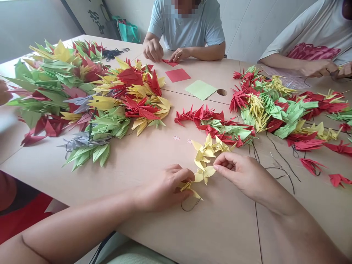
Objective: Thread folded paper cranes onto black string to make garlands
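My left hand point(174, 185) is closed around a yellow paper crane point(186, 186) at the near end of a string of folded cranes. A dark thread loop point(190, 209) hangs out below its fingers onto the table. My right hand point(242, 176) pinches the wing of another yellow crane point(205, 173), thumb against forefinger. Several more yellow cranes point(206, 149) run on from there toward a strand of red and green cranes point(220, 124). What lies under my left palm is hidden.
Heaped crane strands point(110, 95) cover the table's left, with more strands point(275, 102) at the right. A red sheet point(178, 75) and a green sheet point(201, 90) lie near a table hole point(222, 92). Across sits a person point(187, 33) folding red paper; another person point(308, 47) works at right.
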Demonstrator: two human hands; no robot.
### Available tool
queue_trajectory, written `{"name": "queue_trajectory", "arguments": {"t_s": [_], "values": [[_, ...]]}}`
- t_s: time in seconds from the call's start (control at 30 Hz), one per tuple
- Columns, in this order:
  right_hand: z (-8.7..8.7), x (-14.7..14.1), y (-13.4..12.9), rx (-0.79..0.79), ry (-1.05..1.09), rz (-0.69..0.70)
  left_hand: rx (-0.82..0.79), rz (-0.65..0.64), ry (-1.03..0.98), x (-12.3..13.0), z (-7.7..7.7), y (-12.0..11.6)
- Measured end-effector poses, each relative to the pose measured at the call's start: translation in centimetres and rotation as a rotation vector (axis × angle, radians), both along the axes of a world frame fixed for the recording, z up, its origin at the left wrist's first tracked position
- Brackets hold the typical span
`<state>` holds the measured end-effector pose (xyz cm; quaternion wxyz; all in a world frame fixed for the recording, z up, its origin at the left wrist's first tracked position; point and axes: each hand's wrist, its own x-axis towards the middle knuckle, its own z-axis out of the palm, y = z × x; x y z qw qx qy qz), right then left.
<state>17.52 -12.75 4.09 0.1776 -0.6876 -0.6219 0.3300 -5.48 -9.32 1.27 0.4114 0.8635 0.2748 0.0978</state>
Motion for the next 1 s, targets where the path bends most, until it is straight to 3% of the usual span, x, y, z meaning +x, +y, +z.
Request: {"name": "queue_trajectory", "arguments": {"t_s": [0.27, 0.5, 0.73, 0.87, 1.0], "values": [[-0.2, 0.2, 0.0, 0.002, 0.091, -0.019, -0.068, -0.166, -0.038, -0.6, 1.0, -0.1], [0.1, 0.4, 0.0, -0.033, 0.156, -0.022, -0.287, -0.043, -0.072, -0.8, 1.6, 0.1], [1.0, 1.1, -0.1, -0.050, 0.128, 0.023, -0.522, 0.068, 0.020, -1.0, 2.1, 0.9], [1.6, 1.5, -0.1, -0.079, 0.174, 0.066, -0.529, 0.127, 0.007, -1.0, 1.9, 1.0], [1.5, 1.7, 0.1, -0.071, 0.302, 0.061, -0.447, 0.107, -0.004, -0.8, 1.7, 1.0]]}}
